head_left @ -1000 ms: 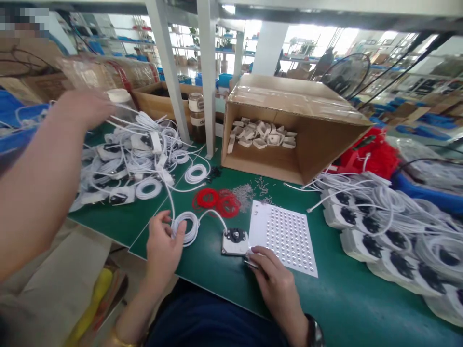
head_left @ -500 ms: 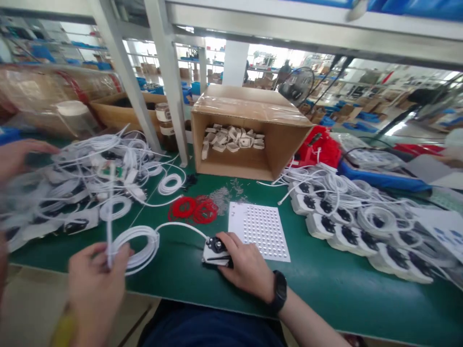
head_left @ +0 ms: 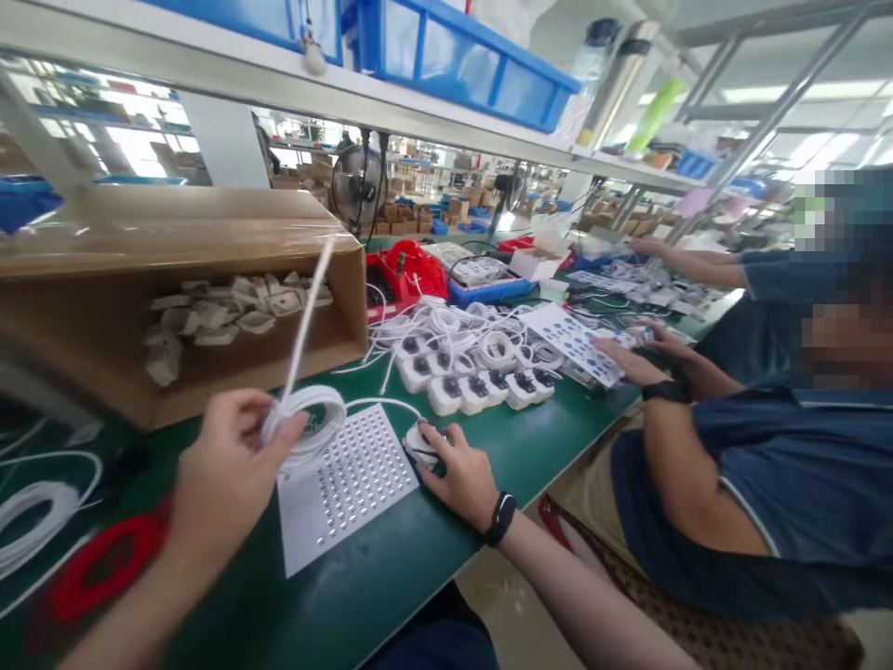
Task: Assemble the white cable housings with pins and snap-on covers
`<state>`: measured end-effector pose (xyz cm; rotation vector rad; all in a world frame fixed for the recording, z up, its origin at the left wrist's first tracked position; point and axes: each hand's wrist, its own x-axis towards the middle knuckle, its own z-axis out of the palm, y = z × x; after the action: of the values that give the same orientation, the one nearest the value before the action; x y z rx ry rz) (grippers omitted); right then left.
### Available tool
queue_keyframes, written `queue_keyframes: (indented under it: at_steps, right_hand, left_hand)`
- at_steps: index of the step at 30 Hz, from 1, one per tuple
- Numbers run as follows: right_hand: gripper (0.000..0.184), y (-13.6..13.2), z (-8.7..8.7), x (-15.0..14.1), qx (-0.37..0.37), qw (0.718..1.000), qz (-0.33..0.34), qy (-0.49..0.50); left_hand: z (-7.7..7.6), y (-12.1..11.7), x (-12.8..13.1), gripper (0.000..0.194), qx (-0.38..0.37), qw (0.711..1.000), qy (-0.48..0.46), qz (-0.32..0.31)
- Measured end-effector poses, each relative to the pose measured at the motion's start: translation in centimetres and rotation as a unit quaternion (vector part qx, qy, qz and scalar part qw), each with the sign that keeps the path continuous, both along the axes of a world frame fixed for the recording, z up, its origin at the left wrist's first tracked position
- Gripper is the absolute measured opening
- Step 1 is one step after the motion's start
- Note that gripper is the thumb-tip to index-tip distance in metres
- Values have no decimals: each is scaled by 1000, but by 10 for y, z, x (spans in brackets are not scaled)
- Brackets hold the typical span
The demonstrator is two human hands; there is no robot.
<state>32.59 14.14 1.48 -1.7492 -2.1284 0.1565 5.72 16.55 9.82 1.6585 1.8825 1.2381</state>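
My left hand (head_left: 233, 456) is closed on a coil of white cable (head_left: 327, 421), raised a little over the bench, with one straight end sticking up. From the coil the cable runs to a small white-and-black housing (head_left: 419, 447). My right hand (head_left: 464, 475), wearing a dark wristband, grips that housing from above at the bench surface, and its fingers hide part of it. Between my hands lies a white sheet with rows of small silver dots (head_left: 369, 479). Beyond my right hand stand several similar white housings (head_left: 460, 393) with coiled cables on top.
A cardboard box (head_left: 341, 302) holding white plastic parts (head_left: 255, 321) lies on its side at left. Red rings (head_left: 104, 568) and another cable coil (head_left: 34, 521) are nearer. A co-worker (head_left: 698, 475) sits at right, handling a sheet with blue marks (head_left: 576, 344). A shelf with blue bins (head_left: 467, 60) hangs above.
The view has swung right, bringing co-workers into sight. Both hands have carried the coil and its housing rightward along the bench, past the dotted sheet toward the grouped housings.
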Motion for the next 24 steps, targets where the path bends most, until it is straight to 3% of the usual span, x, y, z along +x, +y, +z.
queue_keyframes:
  at_steps: [5, 8, 11, 14, 19, 24]
  right_hand:
    - [70, -5, 6, 19, -13, 991, 73, -115]
    - [58, -4, 10, 18, 6, 984, 99, -146]
    - [49, 14, 11, 16, 27, 978, 120, -171]
    - [51, 43, 10, 15, 36, 974, 101, -198]
    - [51, 79, 15, 19, 26, 971, 28, -238]
    - [41, 74, 25, 22, 49, 965, 57, -252]
  left_hand:
    - [3, 67, 54, 42, -8, 997, -34, -68]
    - [-4, 94, 66, 43, 3, 997, -38, -71]
    - [-6, 113, 78, 42, 35, 996, -38, -71]
    - [-2, 127, 97, 40, 55, 991, -57, -111]
    - [-1, 130, 117, 42, 47, 978, -56, -198]
    - [-19, 90, 90, 29, 34, 979, -12, -199]
